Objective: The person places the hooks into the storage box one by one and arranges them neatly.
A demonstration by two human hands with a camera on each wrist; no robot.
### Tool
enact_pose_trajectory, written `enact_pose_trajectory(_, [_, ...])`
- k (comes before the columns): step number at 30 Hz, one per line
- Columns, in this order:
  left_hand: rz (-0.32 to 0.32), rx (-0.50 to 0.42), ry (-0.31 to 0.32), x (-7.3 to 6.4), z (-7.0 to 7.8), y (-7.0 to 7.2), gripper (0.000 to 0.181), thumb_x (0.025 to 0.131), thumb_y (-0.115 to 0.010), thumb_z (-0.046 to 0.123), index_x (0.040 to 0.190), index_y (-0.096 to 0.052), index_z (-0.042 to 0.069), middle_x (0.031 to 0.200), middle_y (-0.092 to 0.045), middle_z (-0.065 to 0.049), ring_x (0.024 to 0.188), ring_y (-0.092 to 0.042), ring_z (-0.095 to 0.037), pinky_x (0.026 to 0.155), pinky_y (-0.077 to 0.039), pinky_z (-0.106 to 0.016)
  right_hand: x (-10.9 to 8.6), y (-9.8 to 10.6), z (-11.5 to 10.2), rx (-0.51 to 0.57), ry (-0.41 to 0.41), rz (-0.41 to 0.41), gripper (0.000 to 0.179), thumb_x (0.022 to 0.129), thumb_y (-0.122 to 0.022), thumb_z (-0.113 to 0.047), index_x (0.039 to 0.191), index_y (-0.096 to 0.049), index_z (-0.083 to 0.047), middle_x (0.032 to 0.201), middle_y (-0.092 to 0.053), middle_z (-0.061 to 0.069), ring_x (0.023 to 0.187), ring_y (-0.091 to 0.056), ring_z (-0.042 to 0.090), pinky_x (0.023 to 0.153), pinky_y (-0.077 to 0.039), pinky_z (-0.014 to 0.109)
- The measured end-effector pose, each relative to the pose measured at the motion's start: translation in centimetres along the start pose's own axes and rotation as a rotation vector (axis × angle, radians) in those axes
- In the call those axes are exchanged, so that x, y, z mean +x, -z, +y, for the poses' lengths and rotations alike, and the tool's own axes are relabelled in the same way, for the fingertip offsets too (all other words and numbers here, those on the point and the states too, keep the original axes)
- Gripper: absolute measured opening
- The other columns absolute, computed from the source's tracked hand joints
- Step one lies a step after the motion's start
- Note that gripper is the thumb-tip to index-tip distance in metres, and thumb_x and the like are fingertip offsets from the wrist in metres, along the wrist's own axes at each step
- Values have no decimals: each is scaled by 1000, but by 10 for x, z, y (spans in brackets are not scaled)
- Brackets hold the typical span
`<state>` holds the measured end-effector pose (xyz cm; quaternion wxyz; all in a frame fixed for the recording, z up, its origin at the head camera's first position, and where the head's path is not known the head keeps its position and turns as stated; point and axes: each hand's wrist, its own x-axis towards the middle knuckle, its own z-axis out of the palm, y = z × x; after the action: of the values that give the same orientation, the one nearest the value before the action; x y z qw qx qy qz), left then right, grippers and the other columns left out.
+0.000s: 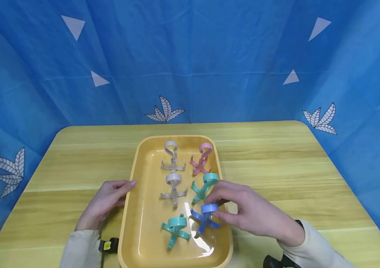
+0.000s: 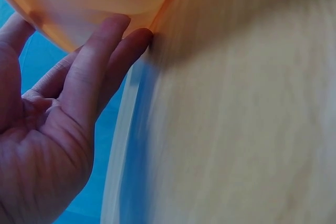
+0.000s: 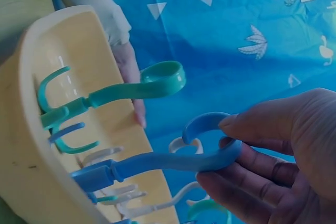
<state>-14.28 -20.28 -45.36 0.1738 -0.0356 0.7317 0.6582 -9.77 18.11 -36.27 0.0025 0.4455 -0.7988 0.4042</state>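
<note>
My right hand (image 1: 243, 204) pinches the curled top of a blue multi-prong hanging hook (image 1: 205, 219) between thumb and fingers. In the right wrist view, the blue hook (image 3: 168, 162) reaches from my fingertips down to the tray, its prongs at the tray's near side. My left hand (image 1: 107, 201) holds the left rim of a yellow tray (image 1: 127, 216), thumb at the edge and fingers against the outer wall (image 2: 105, 3). Inside stand a teal hook (image 1: 176, 229) left of the blue one, another teal hook (image 1: 203, 188) behind it, a pink hook (image 1: 201, 160) and two whitish hooks (image 1: 174, 191).
The tray rests on a wood-grain table (image 1: 277, 149). A blue cloth (image 1: 190, 56) with white triangles and leaf prints hangs behind and at both sides. A black strap (image 1: 109, 245) with a yellow tag is at the left wrist.
</note>
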Motion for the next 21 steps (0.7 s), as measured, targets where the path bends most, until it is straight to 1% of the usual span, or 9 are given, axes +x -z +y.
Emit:
enact_pose_trajectory(4, [-21, -10, 5, 0, 1, 1, 58, 97, -65, 34, 124, -57, -16, 110, -66, -22, 95, -68, -29, 81, -58, -41, -3, -3, 3, 7, -23, -14, 29, 88, -74, -4, 109, -66, -22, 105, -60, -13, 88, -56, 8, 71, -53, 29])
enact_pose_trajectory(7, [-32, -17, 9, 0, 2, 2, 58, 97, -65, 34, 124, -57, -16, 111, -66, -22, 96, -68, -31, 81, -58, -42, -5, -6, 4, 23, -25, -26, 30, 88, -73, -3, 110, -66, -22, 104, -60, -12, 87, -56, 9, 70, -53, 29])
enact_pose_trajectory(12, [-34, -31, 18, -1, 2, 2, 58, 97, -65, 34, 124, -57, -17, 111, -66, -23, 96, -68, -32, 81, -57, -42, -8, -9, 6, 27, -33, -38, 29, 89, -74, -6, 111, -66, -23, 105, -60, -13, 90, -56, 6, 73, -52, 26])
enact_pose_trajectory(15, [-35, -34, 18, 0, 2, 2, 59, 97, -65, 33, 124, -56, -17, 111, -66, -23, 96, -68, -31, 81, -57, -42, -10, -10, 6, 25, -42, -36, 29, 89, -74, -7, 111, -66, -23, 105, -60, -13, 90, -56, 6, 72, -52, 25])
enact_pose_trajectory(21, [-18, -18, 5, 1, 0, 1, 57, 97, -65, 32, 123, -56, -18, 111, -66, -22, 96, -68, -29, 82, -57, -42, -15, -8, 6, 48, -11, -50, 26, 90, -75, -12, 112, -66, -22, 107, -61, -11, 93, -57, 7, 76, -52, 25])
